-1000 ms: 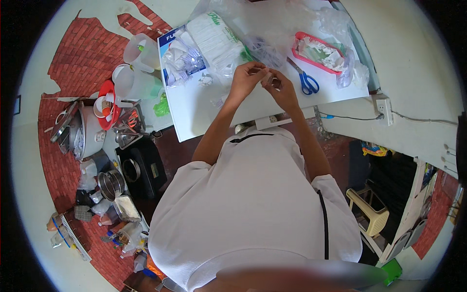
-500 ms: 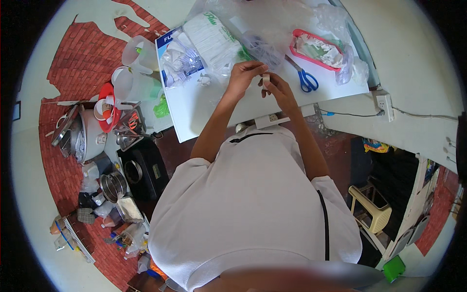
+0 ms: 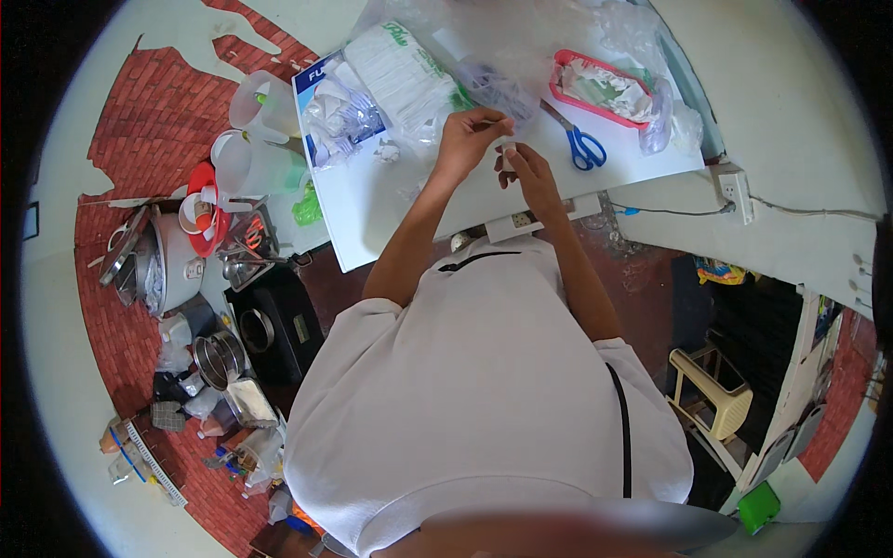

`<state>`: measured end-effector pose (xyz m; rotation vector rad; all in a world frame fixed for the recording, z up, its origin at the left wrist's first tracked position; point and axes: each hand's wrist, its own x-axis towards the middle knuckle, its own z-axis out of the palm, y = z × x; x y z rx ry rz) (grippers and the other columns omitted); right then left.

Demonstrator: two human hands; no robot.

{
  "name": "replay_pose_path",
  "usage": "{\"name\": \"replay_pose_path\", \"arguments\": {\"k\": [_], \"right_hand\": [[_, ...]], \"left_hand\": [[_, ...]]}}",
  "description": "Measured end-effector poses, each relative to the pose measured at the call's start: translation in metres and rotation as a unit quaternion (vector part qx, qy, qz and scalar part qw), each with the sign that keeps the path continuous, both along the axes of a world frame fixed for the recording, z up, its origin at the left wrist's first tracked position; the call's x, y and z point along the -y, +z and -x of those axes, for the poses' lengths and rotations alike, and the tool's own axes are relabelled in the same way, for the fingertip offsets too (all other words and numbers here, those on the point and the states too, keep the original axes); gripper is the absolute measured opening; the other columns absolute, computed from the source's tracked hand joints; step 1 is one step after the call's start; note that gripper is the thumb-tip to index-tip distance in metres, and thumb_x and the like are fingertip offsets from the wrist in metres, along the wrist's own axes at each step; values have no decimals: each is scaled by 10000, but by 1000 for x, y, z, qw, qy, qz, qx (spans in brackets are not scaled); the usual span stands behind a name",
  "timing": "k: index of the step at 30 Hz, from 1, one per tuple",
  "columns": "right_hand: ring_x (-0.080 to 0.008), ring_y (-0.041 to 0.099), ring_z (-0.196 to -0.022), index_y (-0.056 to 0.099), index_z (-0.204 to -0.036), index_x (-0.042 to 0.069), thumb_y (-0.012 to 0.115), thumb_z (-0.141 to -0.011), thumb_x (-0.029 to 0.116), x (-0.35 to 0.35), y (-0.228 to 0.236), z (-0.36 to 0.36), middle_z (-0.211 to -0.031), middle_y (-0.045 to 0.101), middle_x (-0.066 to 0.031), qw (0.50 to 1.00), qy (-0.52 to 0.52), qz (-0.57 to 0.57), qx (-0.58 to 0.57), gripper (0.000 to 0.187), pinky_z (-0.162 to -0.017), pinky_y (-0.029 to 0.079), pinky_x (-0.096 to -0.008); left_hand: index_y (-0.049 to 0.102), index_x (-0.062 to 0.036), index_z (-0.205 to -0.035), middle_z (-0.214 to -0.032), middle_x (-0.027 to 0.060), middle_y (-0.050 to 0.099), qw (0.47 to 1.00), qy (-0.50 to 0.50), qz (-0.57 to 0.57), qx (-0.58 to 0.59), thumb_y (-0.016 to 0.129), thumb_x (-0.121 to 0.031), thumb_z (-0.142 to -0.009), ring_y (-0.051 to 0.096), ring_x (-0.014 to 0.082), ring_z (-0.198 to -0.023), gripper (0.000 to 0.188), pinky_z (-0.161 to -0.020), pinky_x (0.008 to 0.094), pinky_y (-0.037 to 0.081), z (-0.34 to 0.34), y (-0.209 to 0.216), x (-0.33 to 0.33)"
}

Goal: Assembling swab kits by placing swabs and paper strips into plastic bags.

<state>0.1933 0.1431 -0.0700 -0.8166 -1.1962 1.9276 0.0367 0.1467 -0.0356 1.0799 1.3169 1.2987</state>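
While right hand (image 3: 533,175) pinches a small whitish piece (image 3: 509,150), left hand (image 3: 468,141) curls near it, can't tell if gripping anything; blue-handled scissors (image 3: 574,136) lie on table (image 3: 372,209)

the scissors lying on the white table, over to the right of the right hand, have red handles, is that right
Not quite: the head view shows that the handles are blue, not red. The scissors do lie on the white table, to the right of the right hand.

The person wears a loose, plain white short-sleeved shirt (image 3: 484,372) with a black cord (image 3: 621,428) along its right side.
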Motion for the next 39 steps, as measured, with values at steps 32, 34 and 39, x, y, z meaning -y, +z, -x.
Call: {"name": "replay_pose_path", "arguments": {"k": [32,34,39], "right_hand": [[-259,625,-871,544,-1129,9,707,-801,105,-54,-41,-216,-989,636,-167,911,129,-157,360,378,-804,499,-365],[-253,625,-952,534,-1174,19,679,-825,42,-51,-29,-216,-1041,640,-151,885,146,-204,393,378,-849,489,-367],[-257,614,-1018,545,-1222,37,729,-805,118,-58,-18,-210,-1115,630,-128,875,177,-238,384,463,-919,472,-364]], "left_hand": [[697,9,-917,-820,61,693,973,-84,57,-207,733,-175,-829,644,118,-750,207,-706,265,503,-9,-81,-39],[694,12,-918,-834,57,692,972,-101,60,-204,738,-169,-826,639,117,-761,208,-720,264,504,-8,-83,-41],[690,10,-925,-852,59,690,974,-103,61,-190,740,-164,-826,639,123,-784,207,-728,271,507,-11,-86,-43]]}}
